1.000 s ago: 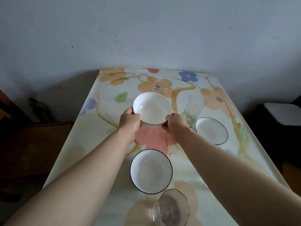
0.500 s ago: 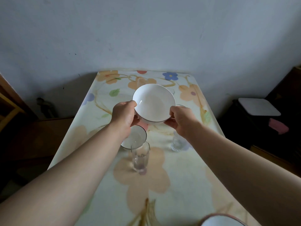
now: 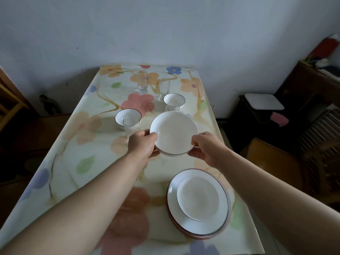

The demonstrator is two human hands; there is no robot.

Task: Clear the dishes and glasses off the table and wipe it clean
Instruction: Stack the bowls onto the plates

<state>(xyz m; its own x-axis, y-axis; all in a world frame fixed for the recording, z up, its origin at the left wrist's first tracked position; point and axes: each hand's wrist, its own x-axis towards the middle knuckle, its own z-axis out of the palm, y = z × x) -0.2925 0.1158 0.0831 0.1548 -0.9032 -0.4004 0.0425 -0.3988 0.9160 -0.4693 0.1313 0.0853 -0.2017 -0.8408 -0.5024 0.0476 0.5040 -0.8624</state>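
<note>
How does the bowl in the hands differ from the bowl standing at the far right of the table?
The held bowl is off the table, gripped at its rim by the left hand and right hand; the far bowl stands free on the table. The held bowl is tilted toward the camera, the far bowl upright. The held bowl looks wider and shallower. Both are white and look empty.

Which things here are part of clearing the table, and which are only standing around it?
Part of the job: held white bowl, two rimmed bowls, three glasses, stacked plates, table.

Just around: stool, pink object, dark cabinet.
</note>
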